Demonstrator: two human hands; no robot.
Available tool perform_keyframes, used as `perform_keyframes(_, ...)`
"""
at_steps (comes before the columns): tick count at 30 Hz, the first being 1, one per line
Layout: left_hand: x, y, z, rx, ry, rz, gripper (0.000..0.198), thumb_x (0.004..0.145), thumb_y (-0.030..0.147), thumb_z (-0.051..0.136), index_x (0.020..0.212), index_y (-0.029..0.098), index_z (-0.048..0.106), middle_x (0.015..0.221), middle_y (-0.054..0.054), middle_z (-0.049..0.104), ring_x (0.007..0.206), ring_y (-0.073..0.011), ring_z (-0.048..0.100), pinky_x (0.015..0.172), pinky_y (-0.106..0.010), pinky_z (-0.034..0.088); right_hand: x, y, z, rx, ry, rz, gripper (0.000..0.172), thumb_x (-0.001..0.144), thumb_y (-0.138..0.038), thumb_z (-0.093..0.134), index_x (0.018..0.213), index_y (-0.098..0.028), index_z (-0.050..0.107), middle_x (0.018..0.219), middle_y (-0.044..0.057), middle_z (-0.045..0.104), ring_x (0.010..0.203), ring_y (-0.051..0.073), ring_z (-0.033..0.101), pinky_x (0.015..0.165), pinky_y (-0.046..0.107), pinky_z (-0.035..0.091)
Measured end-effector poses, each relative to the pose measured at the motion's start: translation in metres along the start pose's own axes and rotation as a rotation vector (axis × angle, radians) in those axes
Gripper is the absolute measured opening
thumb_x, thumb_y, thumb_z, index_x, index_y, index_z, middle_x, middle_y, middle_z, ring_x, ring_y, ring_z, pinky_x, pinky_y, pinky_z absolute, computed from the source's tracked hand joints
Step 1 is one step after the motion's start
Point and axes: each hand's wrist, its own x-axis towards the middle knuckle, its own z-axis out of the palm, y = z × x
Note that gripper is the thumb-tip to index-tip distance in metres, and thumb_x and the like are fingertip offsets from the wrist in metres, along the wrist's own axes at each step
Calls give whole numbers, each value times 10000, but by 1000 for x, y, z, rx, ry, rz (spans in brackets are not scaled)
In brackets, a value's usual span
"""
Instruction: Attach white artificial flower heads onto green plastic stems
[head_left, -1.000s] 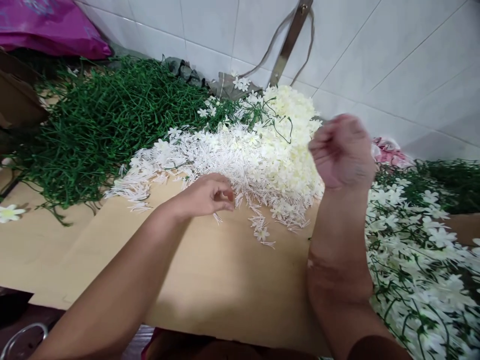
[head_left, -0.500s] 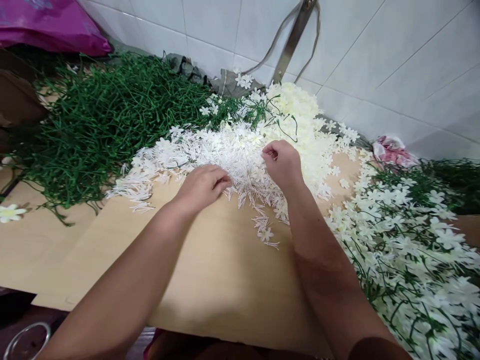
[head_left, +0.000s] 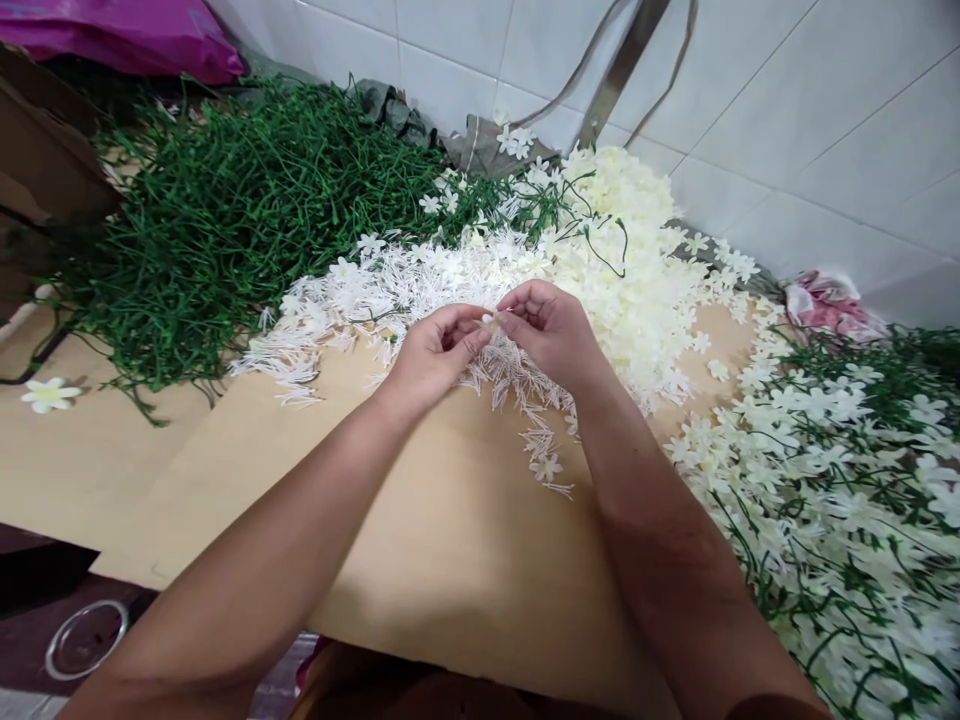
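Note:
My left hand (head_left: 439, 350) and my right hand (head_left: 547, 330) meet fingertip to fingertip over the front of a heap of white stamen pieces (head_left: 412, 280). Both are closed in a pinch. Between them shows a small pale flower part (head_left: 489, 321), too small and covered to tell whether it is a petal piece or a stamen. Right behind and beside my right hand rises a mound of cream-white artificial petals (head_left: 630, 260). Loose stamens with a flower (head_left: 545, 467) among them trail onto the cardboard (head_left: 442, 540) below my hands.
Green plastic stems (head_left: 277, 190) are piled at the left. Finished-looking white flowers on green stems (head_left: 840, 500) spread along the right. A single flower (head_left: 50, 394) lies at far left. Behind stand a tiled wall (head_left: 750, 90), a metal bar (head_left: 622, 70) and a purple bag (head_left: 127, 40).
My hands were apart over the heap; they have come together, fingertips touching around a small pale piece. The view has shifted slightly.

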Motion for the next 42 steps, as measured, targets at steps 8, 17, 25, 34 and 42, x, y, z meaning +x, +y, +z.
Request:
perform_keyframes(8,9,8,-10,40,215,-50,115,743,111,639,748,181,548,509,75,487,464,-64,493,484,-176,407,-3,14,-7,-460,21,-104,159,756,-274,700,838,-200,584,779,22,603,718,154,535,713,348,455)
perform_keyframes(17,10,3,-13,134,228,-25,101,750,94,617,761,177,560,516,72,472,481,-63,492,490,-171,409,-7,16,17,-989,-29,-158,94,787,-109,564,803,-177,626,918,127,591,970,292,486,868,467,421)
perform_keyframes(25,9,2,-14,125,206,-15,91,767,104,605,761,177,553,523,70,478,469,-59,477,483,-179,390,-2,11,-6,-394,166,-103,117,831,-170,521,733,-212,475,718,5,562,664,126,526,617,302,448)
perform_keyframes(34,6,0,-11,161,163,-7,100,782,112,600,847,179,566,522,82,476,471,-60,470,481,-183,365,-3,10,3,81,168,27,228,838,-362,606,792,-222,431,856,3,631,638,81,623,567,256,536)
perform_keyframes(42,4,1,-7,128,141,-45,93,785,104,595,826,178,556,499,87,471,457,-72,499,475,-186,385,-4,18,19,-35,114,-222,96,824,-181,573,832,-221,486,761,-33,583,631,82,594,620,268,513)
